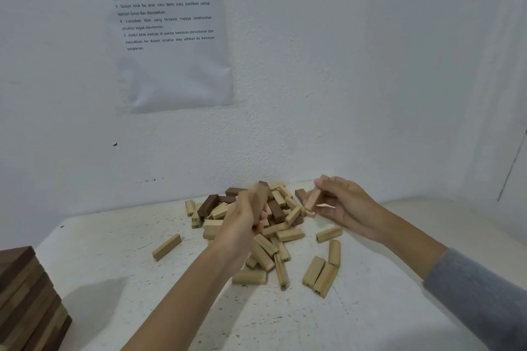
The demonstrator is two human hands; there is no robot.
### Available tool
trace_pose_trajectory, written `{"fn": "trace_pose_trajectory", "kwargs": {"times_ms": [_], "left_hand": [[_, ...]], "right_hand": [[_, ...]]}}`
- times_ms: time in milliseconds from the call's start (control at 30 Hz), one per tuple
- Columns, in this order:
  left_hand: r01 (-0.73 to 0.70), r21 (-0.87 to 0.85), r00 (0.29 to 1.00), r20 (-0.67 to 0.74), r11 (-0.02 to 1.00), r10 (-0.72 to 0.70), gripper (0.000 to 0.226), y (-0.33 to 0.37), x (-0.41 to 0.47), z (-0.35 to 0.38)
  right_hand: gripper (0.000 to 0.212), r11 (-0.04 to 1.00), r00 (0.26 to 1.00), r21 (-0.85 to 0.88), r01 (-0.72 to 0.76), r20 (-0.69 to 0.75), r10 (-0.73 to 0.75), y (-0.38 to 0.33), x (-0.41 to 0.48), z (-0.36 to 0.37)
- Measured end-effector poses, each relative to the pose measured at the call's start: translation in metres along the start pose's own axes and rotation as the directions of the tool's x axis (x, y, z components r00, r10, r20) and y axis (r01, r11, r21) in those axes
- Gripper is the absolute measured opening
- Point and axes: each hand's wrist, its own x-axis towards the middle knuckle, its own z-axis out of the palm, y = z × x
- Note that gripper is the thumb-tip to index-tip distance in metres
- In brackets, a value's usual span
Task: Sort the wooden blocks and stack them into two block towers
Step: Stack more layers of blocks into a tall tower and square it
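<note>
Upper left, on the wall sheet (171, 37): five numbered Malay lines, starting "Kumpulkan blok yang berselerak ke kawasan"; lower centre, on a pale block (325, 279): "46".

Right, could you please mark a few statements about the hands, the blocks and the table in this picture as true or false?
1. The left hand grips a first block and the right hand holds a second block. True.
2. The pile of blocks holds only light wood. False: dark brown blocks lie in it too, mostly on its far side.
3. A stacked tower stands at the near left edge of the table. True.
4. The printed sheet lies flat on the table. False: it hangs on the wall.
5. A lone block lies apart, left of the pile. True.
</note>
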Motion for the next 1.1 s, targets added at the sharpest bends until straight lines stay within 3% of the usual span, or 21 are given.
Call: {"fn": "trace_pose_trajectory", "kwargs": {"times_ms": [33,100,200,367,467,567,633,800,933,1000,1100], "left_hand": [[-0.012,-0.012,1.000,0.006,1.000,0.012,0.032,0.003,0.003,0.002],[-0.044,-0.010,0.999,0.010,0.999,0.044,0.027,0.007,0.008,0.005],[-0.066,0.011,0.998,0.003,0.998,0.066,0.027,0.009,0.020,0.008],[-0.056,-0.035,0.998,0.004,0.998,0.056,0.028,0.007,0.033,0.011],[-0.061,-0.073,0.998,0.000,0.995,0.061,0.026,0.007,0.034,0.012],[-0.048,-0.057,0.999,-0.015,0.997,0.047,0.025,0.004,0.034,0.010],[-0.042,-0.053,0.999,-0.023,0.998,0.041,0.025,0.003,0.034,0.006],[-0.038,-0.041,0.999,-0.014,0.998,0.038,0.028,0.002,0.025,-0.004],[-0.042,-0.063,0.998,-0.053,0.997,0.039,0.030,0.004,0.008,-0.011],[-0.024,-0.094,0.997,-0.073,0.995,0.017,0.032,0.005,-0.003,-0.014],[-0.027,-0.116,0.997,-0.073,0.993,0.019,0.030,0.006,-0.022,-0.018]], "right_hand": [[0.017,0.998,0.999,0.057,-0.020,-0.037,0.022,-0.001,0.006,0.001],[0.012,0.998,0.992,0.013,-0.063,-0.108,0.064,-0.002,0.017,0.002],[0.012,0.940,0.970,-0.314,-0.136,-0.234,0.062,0.003,0.036,0.002],[0.016,0.635,0.909,-0.752,-0.177,-0.373,-0.189,0.015,0.064,-0.005],[0.040,0.459,0.915,-0.856,-0.238,-0.356,-0.191,0.022,0.070,-0.002],[0.045,0.313,0.915,-0.901,-0.299,-0.364,-0.174,0.025,0.071,0.006],[0.044,0.349,0.901,-0.883,-0.313,-0.393,-0.186,0.027,0.071,0.010],[0.033,0.734,0.867,-0.652,-0.190,-0.462,-0.187,0.020,0.060,0.023],[0.026,0.943,0.966,-0.306,-0.130,-0.255,0.050,0.007,0.031,0.041],[0.030,0.981,0.981,-0.131,-0.145,-0.145,0.125,0.005,0.015,0.051],[0.025,0.986,0.987,-0.048,-0.158,-0.045,0.156,0.003,-0.013,0.068]]}}
